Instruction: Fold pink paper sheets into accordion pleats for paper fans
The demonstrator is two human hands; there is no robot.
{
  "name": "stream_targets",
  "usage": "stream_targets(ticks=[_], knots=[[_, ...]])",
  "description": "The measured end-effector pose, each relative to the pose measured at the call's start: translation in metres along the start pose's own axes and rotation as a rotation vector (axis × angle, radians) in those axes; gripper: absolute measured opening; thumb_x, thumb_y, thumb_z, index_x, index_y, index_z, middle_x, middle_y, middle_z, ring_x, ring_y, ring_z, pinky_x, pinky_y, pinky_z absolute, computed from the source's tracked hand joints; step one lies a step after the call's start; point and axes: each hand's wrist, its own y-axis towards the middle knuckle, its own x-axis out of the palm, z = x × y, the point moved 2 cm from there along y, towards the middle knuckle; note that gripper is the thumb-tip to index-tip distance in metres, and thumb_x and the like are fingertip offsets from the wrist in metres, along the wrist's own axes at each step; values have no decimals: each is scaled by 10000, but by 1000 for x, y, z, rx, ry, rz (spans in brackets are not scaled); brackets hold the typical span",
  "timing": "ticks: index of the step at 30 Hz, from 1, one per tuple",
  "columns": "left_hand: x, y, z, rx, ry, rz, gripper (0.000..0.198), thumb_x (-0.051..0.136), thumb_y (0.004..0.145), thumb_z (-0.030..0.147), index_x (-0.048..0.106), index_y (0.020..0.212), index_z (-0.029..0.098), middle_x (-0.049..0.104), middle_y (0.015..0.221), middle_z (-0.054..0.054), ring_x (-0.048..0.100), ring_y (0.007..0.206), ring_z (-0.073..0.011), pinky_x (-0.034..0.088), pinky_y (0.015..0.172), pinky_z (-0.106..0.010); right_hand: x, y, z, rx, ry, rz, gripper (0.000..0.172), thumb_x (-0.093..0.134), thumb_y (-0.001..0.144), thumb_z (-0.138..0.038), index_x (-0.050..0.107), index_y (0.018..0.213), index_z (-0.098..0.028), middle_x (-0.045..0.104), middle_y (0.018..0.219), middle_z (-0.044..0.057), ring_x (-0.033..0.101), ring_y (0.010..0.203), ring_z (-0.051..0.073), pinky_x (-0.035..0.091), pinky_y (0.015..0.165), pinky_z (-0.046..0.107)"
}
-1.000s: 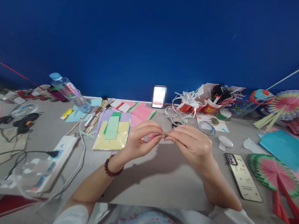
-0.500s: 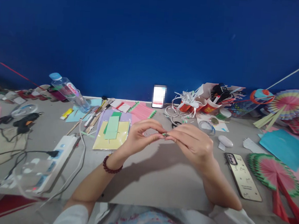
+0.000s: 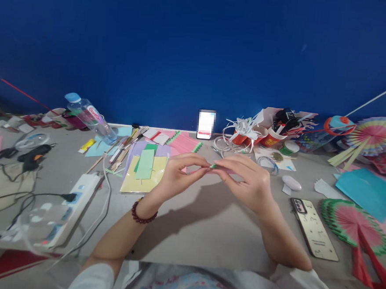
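My left hand [image 3: 177, 174] and my right hand [image 3: 246, 183] meet in front of me above the middle of the worktop [image 3: 206, 233], fingers curled in and the thumb and forefinger tips of each pressed together on a small folded paper piece [image 3: 213, 166]. It is a thin sliver between my fingertips, showing a green edge with a hint of pink beside it; most of it is hidden by my fingers, so I cannot tell its full shape. It sits raised off the surface, not resting on it. A dark red bead bracelet [image 3: 143, 212] circles my left wrist. Under and in front of my hands the grey surface is bare. To my left lie a stack of yellow, green and purple paper sheets [image 3: 145, 172], close to my left hand, and farther out a white power strip [image 3: 73, 202] with cables. To my right a phone [image 3: 314, 228] lies flat near my forearm, with a pink and green pleated fan [image 3: 352, 224] just beyond it. Cups, strips and a water bottle [image 3: 89, 117] crowd the far edge by the blue wall.
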Motion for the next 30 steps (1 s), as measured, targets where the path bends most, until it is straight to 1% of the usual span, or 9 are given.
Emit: stream_targets(ticks=[3,5,6,8,11,14,20,26,30], knots=[[1,-1,2,5,29,-3,51,667,823,152,709,830,179,728,813,-42,678,757,-139,551,695,-248,2,1,1,50,43,-51,228,693,818,-197,674,1044,-211,720,961,66,663,885,190,543,791,326],[2,-2,4,4,58,-6,50,661,828,160,707,830,179,725,807,-42,675,751,-139,550,686,-245,4,2,3,68,83,-64,155,669,837,-199,693,989,-219,726,912,51,669,854,181,544,773,315],[3,-2,5,2,71,-7,49,660,830,166,707,825,179,724,804,-41,674,748,-140,549,685,-245,4,2,3,74,105,-62,116,648,850,-188,703,947,-223,727,869,40,671,817,173,543,749,306],[4,-2,5,-18,87,-8,47,663,830,179,708,816,181,725,802,-40,672,746,-140,546,690,-244,5,2,5,97,146,-53,113,619,865,-175,717,881,-228,727,808,27,670,765,163,542,706,293],[6,-2,5,-74,90,-30,50,674,830,214,714,831,183,730,816,-39,670,753,-141,540,697,-240,4,3,10,178,207,-54,114,624,860,-197,731,862,-234,731,801,24,673,757,164,540,664,285],[7,-2,3,-130,81,-53,73,674,831,239,718,833,181,730,813,-42,664,741,-143,535,666,-234,0,3,16,254,246,-31,100,634,850,-212,732,848,-232,730,806,24,674,765,170,537,670,297],[8,-2,-3,-200,36,-79,108,652,847,259,728,837,183,733,810,-50,668,726,-153,545,604,-228,-2,3,30,343,301,6,107,635,849,-271,712,812,-206,723,812,48,666,784,189,531,686,327],[8,-3,-8,-240,25,-90,117,647,849,257,733,812,187,736,796,-41,676,723,-151,544,593,-222,-1,3,36,369,330,-15,72,663,832,-253,715,813,-207,717,810,38,654,779,174,516,673,306],[7,-3,-8,-195,91,-90,127,627,861,241,735,831,183,737,801,-46,672,726,-152,536,607,-230,0,4,41,353,359,-48,58,679,821,-247,724,811,-211,717,807,36,653,774,173,515,675,308]])
